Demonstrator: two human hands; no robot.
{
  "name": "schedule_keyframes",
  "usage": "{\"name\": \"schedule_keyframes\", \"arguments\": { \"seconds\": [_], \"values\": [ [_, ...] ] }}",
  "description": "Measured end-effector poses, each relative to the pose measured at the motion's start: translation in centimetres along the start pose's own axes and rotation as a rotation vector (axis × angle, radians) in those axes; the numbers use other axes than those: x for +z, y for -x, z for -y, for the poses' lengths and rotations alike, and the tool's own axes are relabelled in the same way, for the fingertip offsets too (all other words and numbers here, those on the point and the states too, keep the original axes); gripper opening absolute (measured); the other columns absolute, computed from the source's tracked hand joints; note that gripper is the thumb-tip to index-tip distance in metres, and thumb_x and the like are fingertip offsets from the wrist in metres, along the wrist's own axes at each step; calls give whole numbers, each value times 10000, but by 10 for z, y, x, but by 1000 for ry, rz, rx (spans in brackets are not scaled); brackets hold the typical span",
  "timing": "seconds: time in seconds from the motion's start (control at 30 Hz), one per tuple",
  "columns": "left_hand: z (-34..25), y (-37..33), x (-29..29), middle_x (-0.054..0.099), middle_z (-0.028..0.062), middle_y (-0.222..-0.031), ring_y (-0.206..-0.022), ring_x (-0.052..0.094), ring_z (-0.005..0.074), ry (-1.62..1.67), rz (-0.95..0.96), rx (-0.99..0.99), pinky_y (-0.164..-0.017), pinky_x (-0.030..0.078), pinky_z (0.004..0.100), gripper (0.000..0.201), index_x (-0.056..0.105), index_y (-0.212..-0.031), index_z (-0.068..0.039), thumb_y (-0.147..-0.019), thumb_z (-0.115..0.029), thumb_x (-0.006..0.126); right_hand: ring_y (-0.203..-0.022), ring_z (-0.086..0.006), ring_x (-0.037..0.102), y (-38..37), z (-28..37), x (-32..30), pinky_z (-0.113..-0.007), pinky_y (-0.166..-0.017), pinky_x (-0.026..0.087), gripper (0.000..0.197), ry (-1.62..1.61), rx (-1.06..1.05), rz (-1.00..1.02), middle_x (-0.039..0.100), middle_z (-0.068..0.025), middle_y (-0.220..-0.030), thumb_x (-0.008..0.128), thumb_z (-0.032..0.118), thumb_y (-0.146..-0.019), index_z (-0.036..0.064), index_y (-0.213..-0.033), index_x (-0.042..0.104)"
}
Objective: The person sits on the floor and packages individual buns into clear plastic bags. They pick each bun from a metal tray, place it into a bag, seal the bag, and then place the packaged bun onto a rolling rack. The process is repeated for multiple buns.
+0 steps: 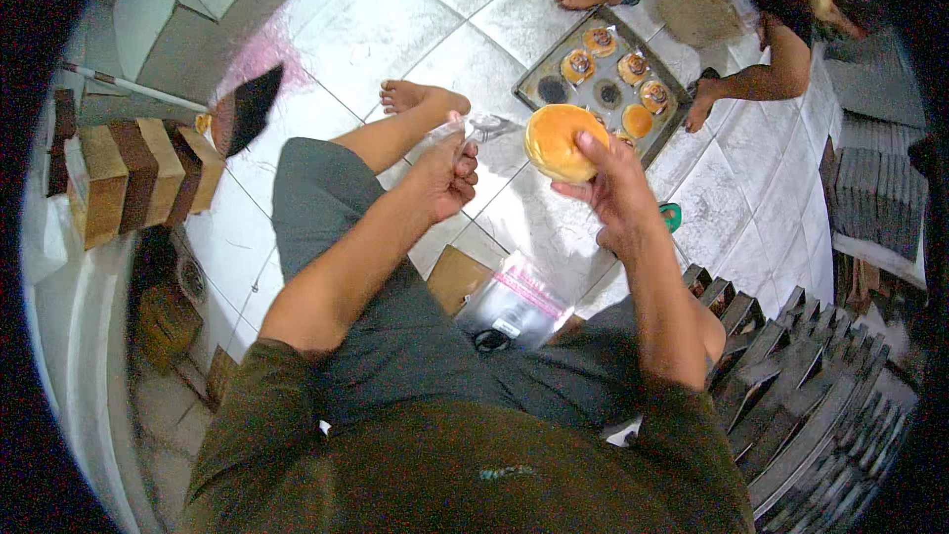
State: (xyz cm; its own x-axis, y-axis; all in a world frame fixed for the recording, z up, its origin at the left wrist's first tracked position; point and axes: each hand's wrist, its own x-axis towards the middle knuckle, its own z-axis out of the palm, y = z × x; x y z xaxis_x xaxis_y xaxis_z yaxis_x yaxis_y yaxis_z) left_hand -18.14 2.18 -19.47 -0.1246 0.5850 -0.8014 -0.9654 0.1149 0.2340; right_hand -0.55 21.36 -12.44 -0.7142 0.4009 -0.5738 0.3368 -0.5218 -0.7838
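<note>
My right hand (pixel 613 188) grips a round golden bun (pixel 556 141), held up over the tiled floor. My left hand (pixel 448 173) pinches a clear plastic bag (pixel 484 126) by its edge, just left of the bun. Bag and bun are close but I cannot tell whether they touch. Beyond them lies a dark baking tray (pixel 529 89) holding several topped buns and some empty spots. I sit on the floor with my left leg stretched out toward the tray.
A stack of clear plastic bags (pixel 514 302) lies on a cardboard piece (pixel 453 277) between my legs. Another person (pixel 771 30) squats past the tray. Stacked dark trays (pixel 791 396) stand at my right. Wooden blocks (pixel 133 178) and a dustpan (pixel 245 109) sit left.
</note>
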Motion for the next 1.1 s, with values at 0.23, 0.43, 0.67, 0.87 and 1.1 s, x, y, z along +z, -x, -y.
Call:
{"name": "schedule_keyframes", "arguments": {
  "seconds": [0.23, 0.43, 0.67, 0.87, 1.1],
  "values": [
    [68, 97, 47, 589, 20, -723, -649, 571, 134, -1, 35, 301, -600, 506, 275, 590, 604, -933, -74, -1018, -650, 510, -1101, -208, 685, 203, -29, 112, -325, -930, 569, 588, 458, -802, -266, 671, -132, -1232, 803, 134, -898, -47, -1386, 529],
    [121, 178, 88, 702, 191, -1099, -1007, 693, 247, -90, 311, 763, -978, 546, 401, 663, 588, -1189, 71, -1064, -571, 478, -1056, -176, 679, 230, -54, 106, -313, -951, 542, 395, 66, -961, -529, 676, -114, -1189, 743, 78, -939, -47, -1278, 583],
    [147, 239, 98, 735, 122, -1160, -1067, 682, 161, -434, 414, 766, -969, 533, 309, 441, 662, -1249, 56, -984, -287, 746, -1043, -191, 713, 279, -32, 81, -347, -941, 587, 381, -151, -723, -281, 713, -127, -1169, 709, 127, -958, -43, -1283, 607],
    [153, 224, 75, 747, 78, -1140, -1066, 696, 202, -726, 605, 663, -995, 527, 365, 409, 685, -1235, 17, -892, -165, 816, -1113, -211, 697, 301, -30, 76, -380, -1001, 562, 412, -555, -540, 61, 717, -124, -1218, 747, 122, -944, -46, -1298, 619],
    [158, 204, 47, 456, 192, -1547, -1422, 455, 319, -101, 440, 393, -1161, 402, 522, 884, 324, -1562, -47, -981, -676, 546, -1362, -292, 469, 278, -83, 93, -539, -1099, 298, 574, 656, -784, -330, 510, -186, -1458, 709, 149, -939, 27, -1449, 478]
  ]
}}
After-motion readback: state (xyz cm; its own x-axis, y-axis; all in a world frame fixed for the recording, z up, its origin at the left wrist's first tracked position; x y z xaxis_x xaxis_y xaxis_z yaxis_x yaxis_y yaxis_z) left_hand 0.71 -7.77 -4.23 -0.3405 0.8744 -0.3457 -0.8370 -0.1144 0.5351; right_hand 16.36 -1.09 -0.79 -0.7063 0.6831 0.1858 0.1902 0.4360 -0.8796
